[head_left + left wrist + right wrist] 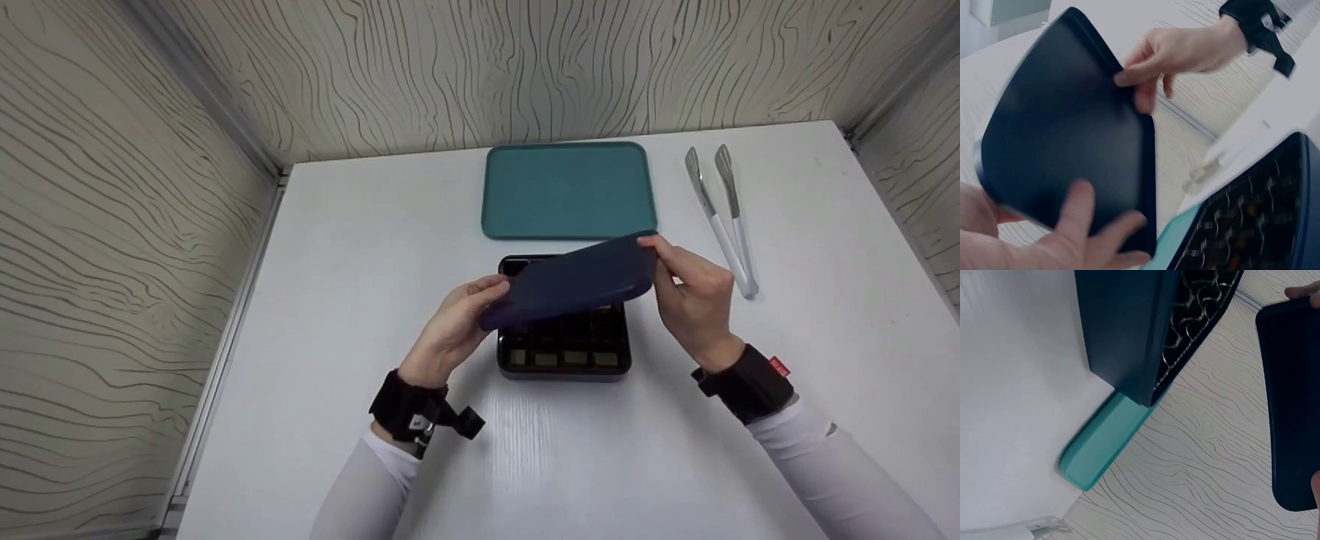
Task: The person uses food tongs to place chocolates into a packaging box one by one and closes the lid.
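A dark blue lid (577, 281) is held tilted above a dark box (562, 372), its right end higher. At the lid's left end my left hand (457, 322) grips the edge, thumb on top. My right hand (694, 296) pinches the upper right corner between thumb and fingers. Seen from the left wrist, the lid's inner face (1067, 129) is smooth and bare. The box stands uncovered on the table, with a black divided insert (1252, 214) inside. Small greenish-gold pieces (576, 358) show in its front row; the lid hides part of the back rows.
Behind the box lies a teal tray (570, 191). Tongs (724, 217) with white handles and metal ends lie spread to the right, near my right hand. The white table (360, 247) meets wood-patterned panels (465, 75) at the back and sides.
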Available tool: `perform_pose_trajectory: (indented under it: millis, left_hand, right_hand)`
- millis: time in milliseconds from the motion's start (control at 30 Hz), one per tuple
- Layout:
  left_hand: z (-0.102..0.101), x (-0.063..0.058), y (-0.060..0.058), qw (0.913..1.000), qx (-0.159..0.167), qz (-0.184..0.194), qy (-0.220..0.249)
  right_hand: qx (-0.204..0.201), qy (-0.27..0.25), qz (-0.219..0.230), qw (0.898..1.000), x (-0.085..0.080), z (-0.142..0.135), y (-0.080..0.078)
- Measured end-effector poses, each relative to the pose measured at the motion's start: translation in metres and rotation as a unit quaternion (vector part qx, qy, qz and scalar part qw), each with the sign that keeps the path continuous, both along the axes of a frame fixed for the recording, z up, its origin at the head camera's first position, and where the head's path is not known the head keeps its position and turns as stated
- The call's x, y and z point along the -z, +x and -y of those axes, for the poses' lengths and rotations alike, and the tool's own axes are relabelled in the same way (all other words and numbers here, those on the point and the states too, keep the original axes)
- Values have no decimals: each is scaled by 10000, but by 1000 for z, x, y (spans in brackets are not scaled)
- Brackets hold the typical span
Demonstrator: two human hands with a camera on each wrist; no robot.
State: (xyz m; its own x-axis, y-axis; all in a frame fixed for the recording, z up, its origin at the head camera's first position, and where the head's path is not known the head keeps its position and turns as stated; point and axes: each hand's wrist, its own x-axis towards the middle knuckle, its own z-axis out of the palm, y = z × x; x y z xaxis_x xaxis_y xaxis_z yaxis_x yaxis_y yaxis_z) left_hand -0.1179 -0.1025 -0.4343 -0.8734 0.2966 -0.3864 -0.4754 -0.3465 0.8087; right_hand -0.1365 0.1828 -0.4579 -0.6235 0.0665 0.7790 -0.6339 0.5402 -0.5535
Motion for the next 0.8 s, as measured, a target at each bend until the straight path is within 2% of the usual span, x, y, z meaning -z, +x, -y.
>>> perform_pose_trajectory:
  millis: [133, 233, 300, 367, 433, 467, 600, 700, 800]
  left_hand:
    - [1, 3, -3, 9990, -92, -126, -407]
    - [1, 5, -7, 9966, -243, -253, -744]
    - [0, 6, -9, 9929, -369, -455, -1037]
    - [-1, 8, -9, 9865, -465, -747, -1383]
    - [-2, 9, -8, 9759, -554, -1104, -1797]
    - [-3, 10, -8, 9703, -599, -1268, -1973]
    - [-2, 14, -7, 9499, -686, -1777, -2477]
    - [-2, 21, -7, 9347, -655, -2027, -2844]
    - [-3, 33, -7, 9117, -646, -2201, -3410]
  right_hand:
    - [-189, 79, 509, 9985, 2, -3, 2]
    - [-589, -23, 1245, 9905, 0, -6, 5]
    - [-1023, -469, 2024, 9728, -3, -8, 6]
    - [-1266, -1006, 2758, 9475, -7, -8, 7]
    - [-1331, -1322, 3379, 9223, -10, -9, 7]
    - [-1328, -1316, 3596, 9142, -11, -9, 6]
    - [-1180, -705, 4080, 9026, -11, -13, 6]
    - [-1057, -322, 4252, 8983, -6, -16, 5]
    - [-992, 40, 4446, 8902, 3, -16, 3]
